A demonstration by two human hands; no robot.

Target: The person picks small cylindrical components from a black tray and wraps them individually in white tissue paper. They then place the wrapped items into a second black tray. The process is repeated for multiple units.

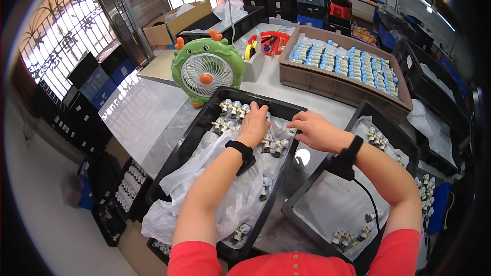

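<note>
Pale bench (319, 94) holds black tray (276, 106) of little figures (236, 111). Left hand (253, 125): fingers bent down by figures, cannot tell if gripping. Right hand (321, 132): fingers slightly apart, near tray edge.

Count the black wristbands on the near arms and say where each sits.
2: the left wristband, just behind the left hand, and the right wristband, just behind the right hand.
</note>
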